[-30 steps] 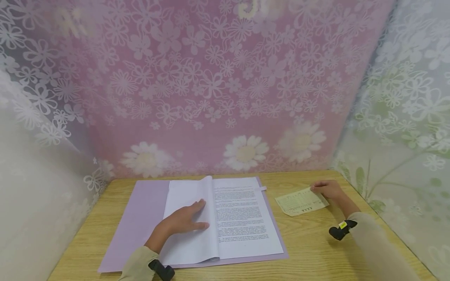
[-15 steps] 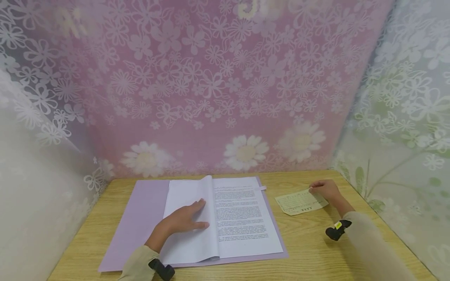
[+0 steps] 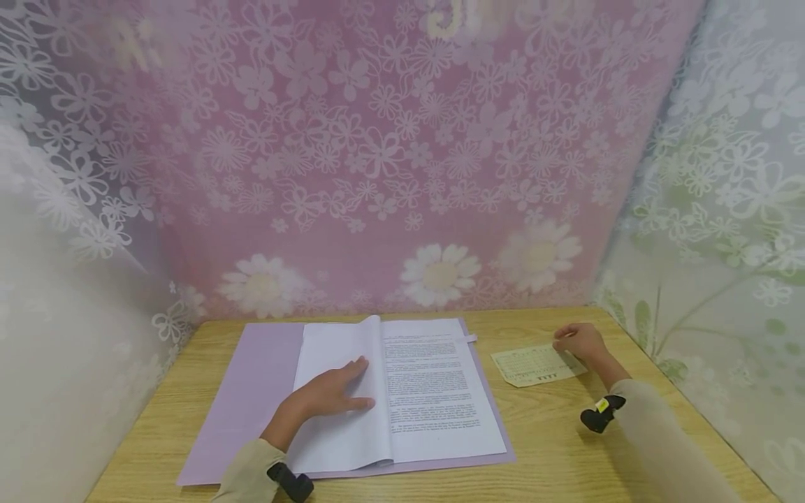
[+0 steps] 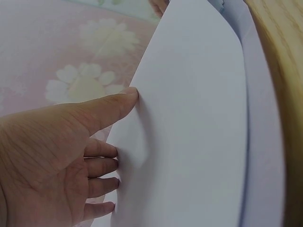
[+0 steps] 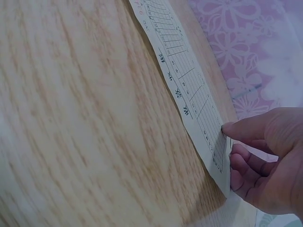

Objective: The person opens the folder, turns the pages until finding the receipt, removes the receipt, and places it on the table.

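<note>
My left hand (image 3: 333,391) lies with spread fingers on the white turned page (image 3: 327,349) of an open document folder, thumb pointing right near the fold. The left wrist view shows the thumb and fingertips resting against this blank sheet (image 4: 194,94). To the right, my right hand (image 3: 581,341) pinches the upper right edge of a pale yellow-green receipt (image 3: 528,365), which lies low over the table. In the right wrist view the receipt (image 5: 184,90) carries a printed grid and dark characters; the thumb is at its edge, the other fingers curled beside it.
The lilac folder cover (image 3: 251,377) is spread open on the wooden table (image 3: 553,447). A printed page (image 3: 434,398) faces up on its right half, with a small tab (image 3: 468,338) at its edge. Floral curtains (image 3: 402,175) enclose the table at the back and sides.
The receipt has sunk flatter toward the table, and my right hand has shifted slightly left with it. My left hand has stayed on the page.
</note>
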### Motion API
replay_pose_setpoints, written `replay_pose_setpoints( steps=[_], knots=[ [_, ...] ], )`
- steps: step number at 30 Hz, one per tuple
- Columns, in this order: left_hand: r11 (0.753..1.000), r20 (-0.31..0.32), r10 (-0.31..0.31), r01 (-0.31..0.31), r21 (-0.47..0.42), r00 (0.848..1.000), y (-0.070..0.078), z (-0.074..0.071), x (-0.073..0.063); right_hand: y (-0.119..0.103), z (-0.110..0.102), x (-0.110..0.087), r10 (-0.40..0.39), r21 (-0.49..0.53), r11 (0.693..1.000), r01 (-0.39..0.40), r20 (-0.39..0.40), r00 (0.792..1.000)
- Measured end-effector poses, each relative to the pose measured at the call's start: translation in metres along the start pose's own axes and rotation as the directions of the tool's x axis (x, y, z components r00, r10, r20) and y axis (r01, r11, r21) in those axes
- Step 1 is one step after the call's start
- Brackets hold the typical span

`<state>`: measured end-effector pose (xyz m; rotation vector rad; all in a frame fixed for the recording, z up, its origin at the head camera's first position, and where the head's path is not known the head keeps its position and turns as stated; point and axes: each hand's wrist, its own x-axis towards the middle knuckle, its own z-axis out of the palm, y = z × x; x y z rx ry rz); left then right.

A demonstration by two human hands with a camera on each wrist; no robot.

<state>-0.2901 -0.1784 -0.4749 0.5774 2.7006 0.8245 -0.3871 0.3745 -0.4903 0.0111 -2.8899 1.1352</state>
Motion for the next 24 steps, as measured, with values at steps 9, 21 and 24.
replay_pose_setpoints(
  steps=[9,21,24],
  knots=[
    [1.000,-0.006,-0.008,0.008,0.008,1.000,0.002,-0.002,-0.001,-0.007,-0.001,0.001,-0.010,-0.010,1.000,0.010,0.004,1.000],
    [0.996,-0.146,0.076,-0.069,0.057,0.986,0.015,-0.016,0.009,-0.059,0.004,0.002,-0.176,-0.009,0.984,0.176,-0.082,0.981],
    [0.993,-0.192,0.100,-0.086,0.079,0.976,0.019,-0.021,0.014,-0.085,0.010,0.004,-0.246,0.015,0.968,0.250,-0.129,0.961]
  ],
)
